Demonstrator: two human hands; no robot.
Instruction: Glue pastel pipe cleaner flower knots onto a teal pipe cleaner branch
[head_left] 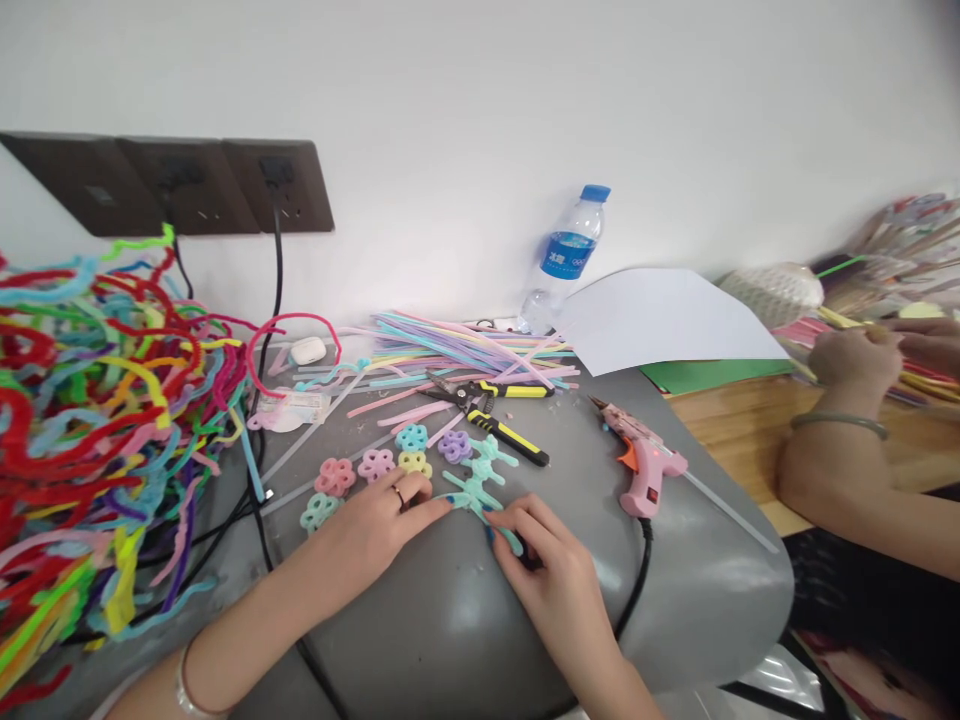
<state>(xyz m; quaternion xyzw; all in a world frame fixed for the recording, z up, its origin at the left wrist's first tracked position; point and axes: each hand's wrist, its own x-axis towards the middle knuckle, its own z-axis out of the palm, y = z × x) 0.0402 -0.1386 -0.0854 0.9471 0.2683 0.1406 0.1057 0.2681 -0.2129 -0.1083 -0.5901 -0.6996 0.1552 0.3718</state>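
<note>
A mint-green pipe-cleaner piece point(484, 468) with several short side arms lies on the grey table in front of me. My left hand point(379, 525) touches its lower left arm with thumb and index fingertip. At its lower right end, my right hand point(551, 565) pinches the pipe cleaner between thumb and fingers, and a short end sticks out. Small pipe-cleaner flowers rest just beyond my left hand: pink point(334, 477), blue point(412, 438), purple point(454, 446) and others. Yellow-and-black pliers point(517, 437) lie behind the mint piece, jaws apart.
A pink glue gun point(649, 465) with its cord lies at the right. Straight pastel pipe cleaners point(450, 345) are spread along the wall, near a water bottle point(574, 245) and white paper point(667, 315). Tangled pipe cleaners point(97, 400) fill the left. Another person's hand point(855, 365) works at right.
</note>
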